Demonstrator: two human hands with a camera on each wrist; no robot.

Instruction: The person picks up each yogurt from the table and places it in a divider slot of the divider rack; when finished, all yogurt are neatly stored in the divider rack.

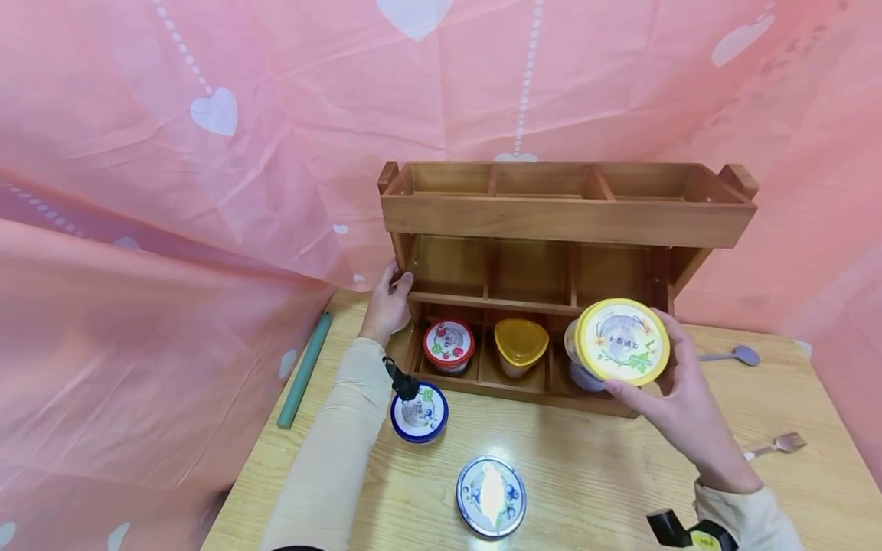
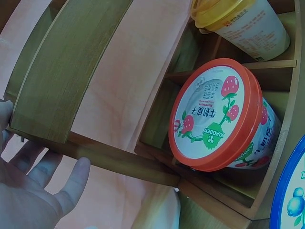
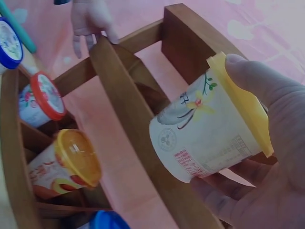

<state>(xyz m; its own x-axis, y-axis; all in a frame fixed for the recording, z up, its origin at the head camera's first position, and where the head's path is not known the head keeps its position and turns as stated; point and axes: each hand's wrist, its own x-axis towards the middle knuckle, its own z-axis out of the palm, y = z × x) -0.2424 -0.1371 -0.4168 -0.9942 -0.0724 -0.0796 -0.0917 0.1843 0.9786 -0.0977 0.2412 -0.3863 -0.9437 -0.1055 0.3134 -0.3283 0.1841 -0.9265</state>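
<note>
My right hand (image 1: 678, 390) holds the yellow-lidded cup (image 1: 620, 342) by its lid rim, fingers (image 3: 252, 76) curled over the top edge and thumb under the side, so the cup hangs tilted with its lid facing me. It is in the air just in front of the right compartment of the lowest tier of the wooden rack (image 1: 565, 210), not resting on anything. I judge it a light paper tub with a thin plastic lid: stiff enough at the rim, but the wall would dent if I squeezed it, and the printed paper looks smooth, so it could slip. The rim, where lid and wall meet, is the firmest place to take it, and that is where I have it.

My left hand (image 1: 387, 306) rests on the rack's left upright post, fingers (image 2: 71, 183) fairly straight against the wood and the thumb hooked round the front edge; it steadies the frame and carries nothing.

In the lowest tier, the red-lidded strawberry cup (image 1: 449, 346) sits in the left compartment and the orange-lidded cup (image 1: 521, 346) in the middle one. On the desk (image 1: 592, 474) before the rack lie two blue-lidded cups (image 1: 419, 413), one near my left forearm and one nearer me. A spoon (image 1: 733, 355) and a fork (image 1: 779, 444) lie to the right, well apart from the cups.
</note>
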